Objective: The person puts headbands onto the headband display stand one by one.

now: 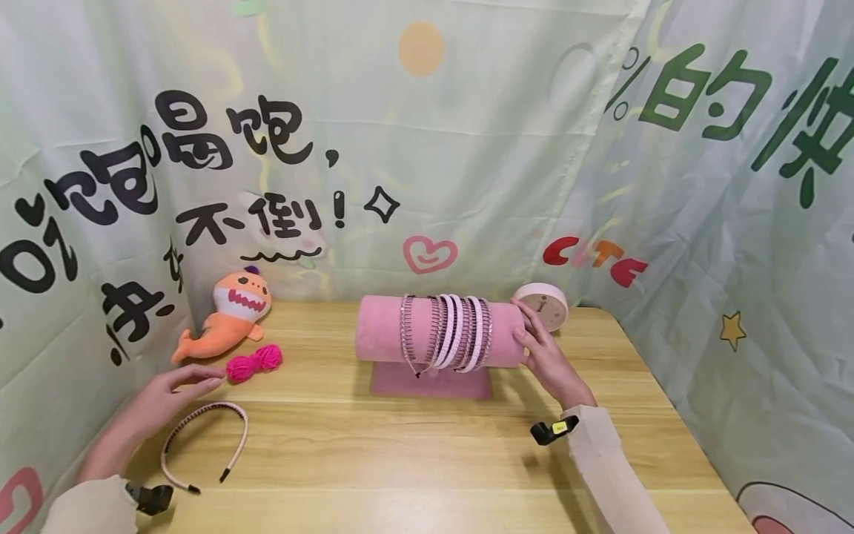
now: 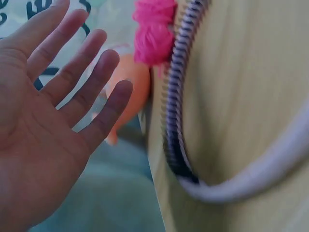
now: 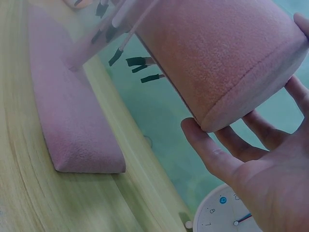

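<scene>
A pink plush headband stand point(image 1: 380, 330) carries several white and dark toothed headbands point(image 1: 450, 334) round its roll. My right hand point(image 1: 550, 363) holds the roll's right end, its fingers and thumb set around the rim; in the right wrist view the plush end point(image 3: 241, 87) sits between them. On the left, my left hand point(image 1: 167, 397) hovers with fingers extended and palm bare point(image 2: 53, 125). Just below it lies a single pale headband point(image 1: 245, 430) with a toothed inner side and dark tips. A bright pink yarn bundle point(image 1: 255, 363) is near the left fingertips, apart from them.
Behind the yarn, an orange shark plush toy point(image 1: 227, 326) leans near the curtain point(image 1: 467, 170). A round white clock point(image 1: 543, 304) stands behind my right hand. The wooden table point(image 1: 320, 452) ends at a right edge, beside the hanging printed cloth.
</scene>
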The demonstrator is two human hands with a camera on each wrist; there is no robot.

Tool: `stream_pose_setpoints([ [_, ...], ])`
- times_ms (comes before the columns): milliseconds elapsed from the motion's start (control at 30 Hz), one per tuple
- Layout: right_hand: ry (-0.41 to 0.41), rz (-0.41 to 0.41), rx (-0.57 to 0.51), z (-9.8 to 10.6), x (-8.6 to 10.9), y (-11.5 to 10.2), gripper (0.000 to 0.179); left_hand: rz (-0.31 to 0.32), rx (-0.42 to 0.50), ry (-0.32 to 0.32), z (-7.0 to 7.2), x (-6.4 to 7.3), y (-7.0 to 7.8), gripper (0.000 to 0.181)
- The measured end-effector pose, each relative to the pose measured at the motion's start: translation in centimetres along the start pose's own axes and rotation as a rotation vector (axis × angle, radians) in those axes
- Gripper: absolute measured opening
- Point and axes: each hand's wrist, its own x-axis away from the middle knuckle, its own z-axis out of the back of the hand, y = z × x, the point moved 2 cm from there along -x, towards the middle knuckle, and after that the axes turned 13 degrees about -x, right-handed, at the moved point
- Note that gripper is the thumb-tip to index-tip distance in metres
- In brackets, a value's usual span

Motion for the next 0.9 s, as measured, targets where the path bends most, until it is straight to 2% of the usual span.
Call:
stream_pose_setpoints([
  [167, -0.005, 0.006, 0.000, -0.1, 0.0, -0.1, 0.061, 0.014, -0.056, -0.005, -0.2, 0.7, -1.9, 0.044],
  [367, -0.003, 0.003, 0.004, -0.1, 0.1, -0.1, 0.061, -0.050, -0.078, 0.039, -0.7, 1.3, -3.6, 0.035],
  [600, 0.002, 0.000, 0.001, 0.0, 0.0, -0.1, 0.061, -0.008, -0.081, -0.047, -1.4, 1.2, -4.5, 0.038],
  [767, 0.004, -0.003, 0.002, 0.0, 0.0, -0.1, 0.062, 0.013, -0.104, -0.064, -1.8, 1.1, -4.9, 0.039],
  [900, 0.005, -0.001, -0.004, 0.0, 0.0, -0.1, 0.062, 0.006, -0.121, -0.074, -2.0, 1.0, -5.1, 0.036],
])
